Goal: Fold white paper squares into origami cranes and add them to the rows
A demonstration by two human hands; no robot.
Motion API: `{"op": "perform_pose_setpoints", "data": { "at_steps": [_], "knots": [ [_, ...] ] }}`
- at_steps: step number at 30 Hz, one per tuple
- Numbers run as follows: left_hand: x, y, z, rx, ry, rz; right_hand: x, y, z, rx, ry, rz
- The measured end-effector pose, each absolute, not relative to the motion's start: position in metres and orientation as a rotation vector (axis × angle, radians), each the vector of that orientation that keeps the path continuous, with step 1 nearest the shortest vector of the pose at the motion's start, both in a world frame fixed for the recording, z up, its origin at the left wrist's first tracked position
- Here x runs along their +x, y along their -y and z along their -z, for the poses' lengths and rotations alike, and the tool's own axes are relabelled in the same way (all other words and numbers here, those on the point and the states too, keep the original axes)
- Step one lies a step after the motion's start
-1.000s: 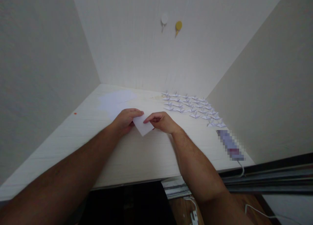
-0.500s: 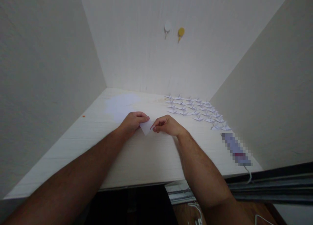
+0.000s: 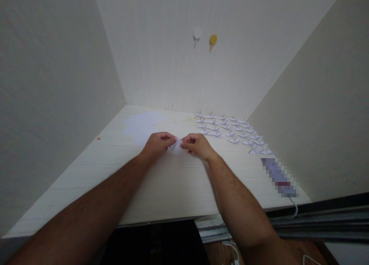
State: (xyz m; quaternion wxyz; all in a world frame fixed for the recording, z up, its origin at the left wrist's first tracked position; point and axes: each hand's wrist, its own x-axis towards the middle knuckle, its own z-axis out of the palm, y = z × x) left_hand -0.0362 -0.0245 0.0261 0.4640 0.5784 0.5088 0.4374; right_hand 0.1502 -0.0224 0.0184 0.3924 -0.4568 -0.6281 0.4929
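A small white folded paper (image 3: 177, 146) sits between my two hands, just above the pale wooden desk (image 3: 161, 188). My left hand (image 3: 158, 143) pinches its left side with curled fingers. My right hand (image 3: 198, 145) pinches its right side the same way. Most of the paper is covered by my fingertips. Several finished white paper cranes (image 3: 230, 132) lie in rows on the desk, to the right of my right hand.
A stack of pale paper sheets (image 3: 142, 124) lies at the back left of the desk. A blurred-out device (image 3: 279, 177) with a white cable lies near the right edge. Two round hooks, white (image 3: 197, 33) and yellow (image 3: 213, 39), hang on the back wall. Walls enclose the desk on three sides.
My hands have drawn closer together and moved slightly away from me. The paper between them shows smaller now, more covered by my fingers. The camera view shifted a little.
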Motion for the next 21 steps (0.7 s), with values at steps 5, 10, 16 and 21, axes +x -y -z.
{"op": "perform_pose_setpoints", "data": {
  "at_steps": [5,10,16,21],
  "knots": [
    [-0.035,0.025,-0.025,1.397,-1.251,-1.088,0.151,0.021,-0.019,-1.024,1.603,-1.265],
    [-0.035,0.021,-0.020,1.262,-1.222,-1.126,0.153,0.024,-0.023,-0.972,1.744,-1.243],
    [-0.033,0.023,-0.022,1.085,-1.073,-1.014,0.154,0.031,-0.029,-0.877,1.793,-1.491],
    [-0.035,0.025,-0.024,1.031,-0.958,-0.937,0.154,0.034,-0.028,-0.704,1.787,-1.676]
  ]
}}
